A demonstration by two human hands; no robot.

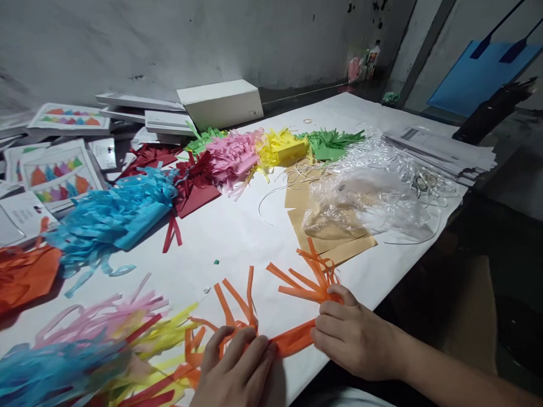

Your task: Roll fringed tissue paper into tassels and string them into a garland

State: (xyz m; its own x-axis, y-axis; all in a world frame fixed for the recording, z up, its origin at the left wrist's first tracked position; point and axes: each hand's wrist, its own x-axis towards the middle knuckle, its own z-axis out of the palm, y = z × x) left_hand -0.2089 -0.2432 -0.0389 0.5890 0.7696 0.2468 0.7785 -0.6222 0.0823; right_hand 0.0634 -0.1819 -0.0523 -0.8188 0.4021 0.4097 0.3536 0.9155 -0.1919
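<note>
An orange tissue-paper tassel (294,339) lies at the table's near edge, its middle band flat and its cut strips fanning out at both ends. My left hand (240,367) has its fingers curled over the left end, beside the fringe there. At the other end my right hand (358,336) grips the paper, with strips (314,271) spreading beyond the thumb. Both palms face down, so the exact grip under the fingers is hidden. Left of my left hand is a loose pile of blue tassel strips (46,367), pink strips (106,311) and yellow strips (173,336).
Across the white-covered table (237,237) runs a row of fringed paper bundles, including blue (123,206), dark red (197,186), pink (233,152) and yellow (282,148). Brown paper (335,249) lies under a clear plastic bag (365,198). Printed packages (59,175) and a white box (220,104) stand behind.
</note>
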